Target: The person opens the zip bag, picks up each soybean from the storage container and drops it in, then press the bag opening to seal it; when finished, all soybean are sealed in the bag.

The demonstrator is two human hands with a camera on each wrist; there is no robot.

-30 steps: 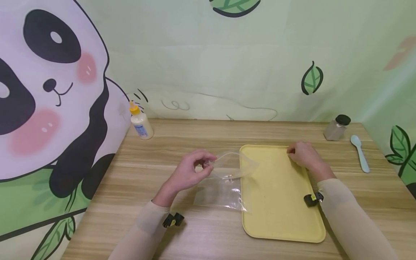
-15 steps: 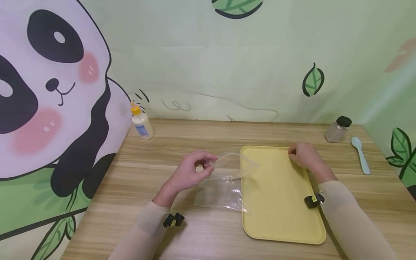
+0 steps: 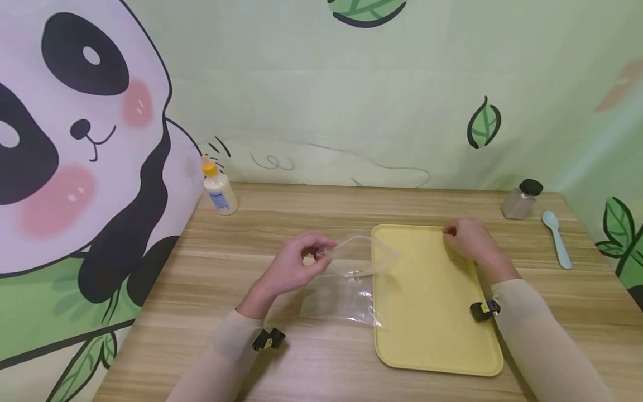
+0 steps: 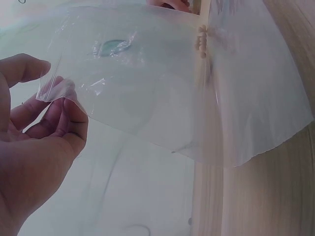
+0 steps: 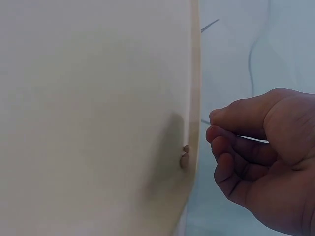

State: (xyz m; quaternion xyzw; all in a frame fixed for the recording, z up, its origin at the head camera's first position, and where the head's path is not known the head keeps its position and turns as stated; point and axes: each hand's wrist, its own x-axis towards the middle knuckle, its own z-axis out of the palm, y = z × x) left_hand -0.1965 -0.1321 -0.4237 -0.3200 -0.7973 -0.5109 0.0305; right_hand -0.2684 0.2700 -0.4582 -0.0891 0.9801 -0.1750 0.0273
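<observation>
My left hand [image 3: 298, 262] pinches the top edge of a clear zip bag [image 3: 339, 298] between thumb and fingers. The bag's mouth bows open and its right side overlaps a yellow tray [image 3: 427, 312]. Several small tan beans [image 4: 202, 42] are gathered at the bag's fold in the left wrist view. Over the tray's far right corner is my right hand [image 3: 470, 240], with curled fingers and the thumb tip close against the index finger. Nothing shows between those fingertips. Two small brown beans [image 5: 184, 160] lie inside the tray corner, beside the right fingertips in the right wrist view.
A white bottle with a yellow cap [image 3: 221, 194] stands at the back left, by the wall. At the back right are a clear jar with a black lid [image 3: 521, 201] and a pale blue spoon [image 3: 557, 240]. The patterned wall [image 3: 301, 111] borders the wooden table.
My right hand has shifted very slightly at the tray corner. The left hand and the bag stay where they were.
</observation>
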